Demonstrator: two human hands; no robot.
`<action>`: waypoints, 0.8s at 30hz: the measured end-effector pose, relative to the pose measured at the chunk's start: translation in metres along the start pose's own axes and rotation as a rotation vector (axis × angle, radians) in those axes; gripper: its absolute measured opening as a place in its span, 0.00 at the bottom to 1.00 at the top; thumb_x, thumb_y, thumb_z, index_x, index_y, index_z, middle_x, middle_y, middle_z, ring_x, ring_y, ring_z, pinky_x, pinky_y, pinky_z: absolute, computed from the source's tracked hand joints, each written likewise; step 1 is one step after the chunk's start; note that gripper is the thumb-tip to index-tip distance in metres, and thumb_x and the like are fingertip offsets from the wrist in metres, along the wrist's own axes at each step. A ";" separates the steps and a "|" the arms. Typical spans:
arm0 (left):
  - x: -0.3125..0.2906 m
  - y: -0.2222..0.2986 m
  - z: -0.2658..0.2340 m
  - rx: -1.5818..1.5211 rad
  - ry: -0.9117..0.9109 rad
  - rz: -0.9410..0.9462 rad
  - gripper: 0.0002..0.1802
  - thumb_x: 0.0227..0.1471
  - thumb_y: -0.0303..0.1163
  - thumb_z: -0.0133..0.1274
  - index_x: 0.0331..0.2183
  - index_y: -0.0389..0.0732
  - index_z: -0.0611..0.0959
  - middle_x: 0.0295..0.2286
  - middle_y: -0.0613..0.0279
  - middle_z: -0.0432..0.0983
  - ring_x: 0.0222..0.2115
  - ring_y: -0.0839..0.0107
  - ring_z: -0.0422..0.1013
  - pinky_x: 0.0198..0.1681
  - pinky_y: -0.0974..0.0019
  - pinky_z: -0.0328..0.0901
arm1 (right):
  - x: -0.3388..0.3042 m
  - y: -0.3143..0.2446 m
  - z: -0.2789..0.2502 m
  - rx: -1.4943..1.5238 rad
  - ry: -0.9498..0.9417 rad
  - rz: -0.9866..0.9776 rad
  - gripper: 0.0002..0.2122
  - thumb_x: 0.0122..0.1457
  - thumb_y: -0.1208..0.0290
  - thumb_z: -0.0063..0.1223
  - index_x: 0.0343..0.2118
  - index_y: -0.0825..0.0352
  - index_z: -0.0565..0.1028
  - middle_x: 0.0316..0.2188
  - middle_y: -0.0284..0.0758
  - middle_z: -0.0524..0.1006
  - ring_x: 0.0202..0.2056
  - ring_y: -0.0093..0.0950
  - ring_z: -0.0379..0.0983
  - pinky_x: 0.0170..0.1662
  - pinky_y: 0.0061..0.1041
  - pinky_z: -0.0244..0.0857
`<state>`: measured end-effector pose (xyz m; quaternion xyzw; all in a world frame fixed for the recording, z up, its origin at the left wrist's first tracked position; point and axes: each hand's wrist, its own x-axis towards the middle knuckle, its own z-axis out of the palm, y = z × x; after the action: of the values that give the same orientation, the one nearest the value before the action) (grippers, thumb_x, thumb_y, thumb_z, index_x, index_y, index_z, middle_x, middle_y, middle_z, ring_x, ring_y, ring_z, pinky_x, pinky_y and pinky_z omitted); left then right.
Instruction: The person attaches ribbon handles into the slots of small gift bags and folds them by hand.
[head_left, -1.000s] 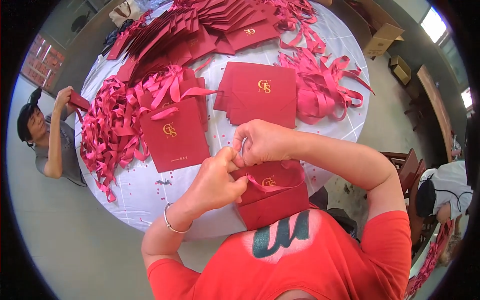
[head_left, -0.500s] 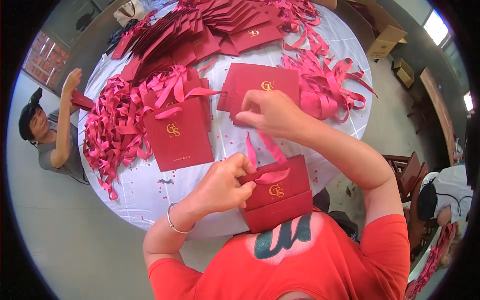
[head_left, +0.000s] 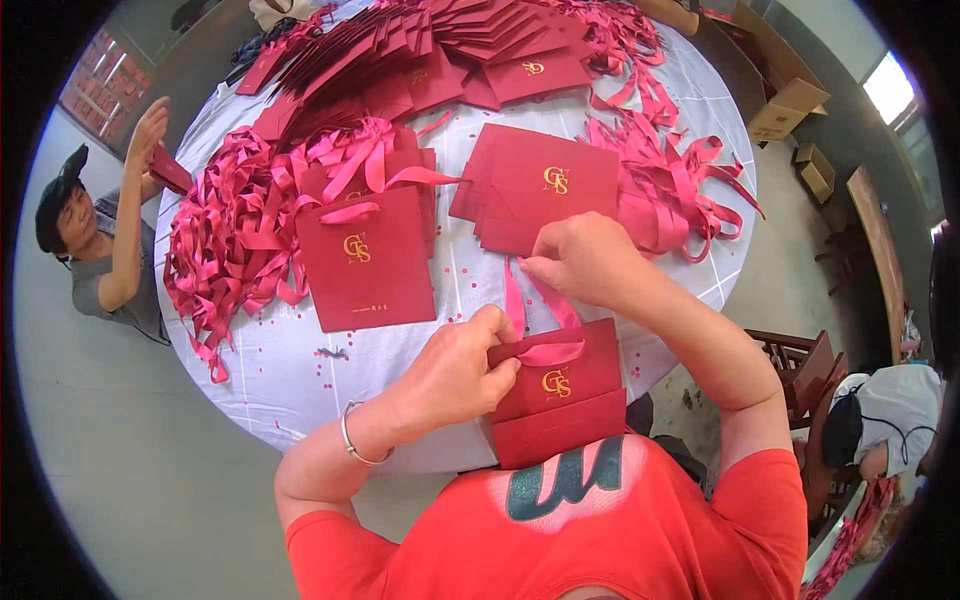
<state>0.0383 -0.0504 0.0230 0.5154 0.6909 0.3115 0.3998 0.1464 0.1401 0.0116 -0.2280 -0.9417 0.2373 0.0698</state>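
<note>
A dark red paper bag [head_left: 575, 405] with gold lettering lies against the near table edge, by my shirt. My left hand [head_left: 455, 368] pinches its upper left corner, thumb and finger closed beside the pink ribbon [head_left: 552, 354] across its front. Two pink ribbon lengths [head_left: 514, 300] rise from the bag's top toward my right hand [head_left: 585, 258]. The right fingers are closed in a pinch at the upper end of these lengths; the exact contact is partly hidden. Just beyond that hand lies a stack of flat red bags [head_left: 550, 185]. Left of it, another ribboned red bag [head_left: 368, 275] lies on others.
Heaped pink ribbons [head_left: 235, 230] cover the left of the white-clothed round table [head_left: 290, 395]; more ribbons [head_left: 670, 190] lie right. Many flat bags [head_left: 430, 60] spread across the far side. A co-worker [head_left: 95, 235] at left holds a red bag. A cardboard box [head_left: 785, 105] is far right.
My right hand has come slightly nearer and to the right, closer to the bag. My left hand keeps its pinch on the bag's corner. The whole view has shifted a little.
</note>
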 end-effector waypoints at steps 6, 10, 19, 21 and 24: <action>-0.003 -0.003 -0.001 0.017 0.029 0.088 0.12 0.50 0.23 0.55 0.36 0.32 0.70 0.25 0.52 0.79 0.17 0.71 0.76 0.19 0.67 0.66 | -0.003 -0.006 0.003 -0.131 -0.069 -0.030 0.12 0.51 0.63 0.58 0.21 0.67 0.79 0.19 0.41 0.78 0.24 0.36 0.77 0.30 0.33 0.71; -0.001 -0.006 0.000 -0.014 0.004 0.063 0.12 0.50 0.23 0.54 0.36 0.32 0.70 0.25 0.49 0.79 0.16 0.70 0.75 0.19 0.65 0.66 | -0.004 -0.002 -0.008 0.548 -0.219 0.163 0.07 0.51 0.72 0.60 0.25 0.71 0.78 0.19 0.35 0.78 0.23 0.22 0.75 0.27 0.25 0.69; -0.002 -0.001 -0.003 -0.045 -0.034 0.008 0.13 0.50 0.23 0.54 0.37 0.31 0.70 0.26 0.48 0.80 0.16 0.69 0.75 0.19 0.65 0.66 | -0.005 0.000 0.004 0.490 0.087 0.022 0.08 0.54 0.71 0.61 0.28 0.72 0.77 0.21 0.31 0.77 0.23 0.17 0.72 0.25 0.21 0.66; -0.003 -0.001 -0.004 -0.061 -0.055 -0.023 0.13 0.50 0.23 0.55 0.36 0.31 0.70 0.26 0.48 0.80 0.16 0.69 0.75 0.19 0.65 0.66 | -0.006 -0.012 -0.008 0.402 -0.177 0.092 0.12 0.55 0.66 0.59 0.25 0.72 0.78 0.17 0.37 0.76 0.21 0.23 0.73 0.25 0.26 0.66; -0.005 0.002 -0.002 -0.078 -0.022 0.033 0.13 0.50 0.23 0.55 0.36 0.31 0.70 0.25 0.49 0.79 0.16 0.71 0.75 0.18 0.66 0.66 | -0.006 -0.010 -0.009 0.282 -0.421 -0.023 0.18 0.56 0.60 0.56 0.21 0.73 0.78 0.15 0.44 0.74 0.19 0.32 0.74 0.25 0.31 0.65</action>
<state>0.0386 -0.0547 0.0270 0.5142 0.6654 0.3389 0.4220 0.1499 0.1330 0.0240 -0.1507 -0.8957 0.4077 -0.0939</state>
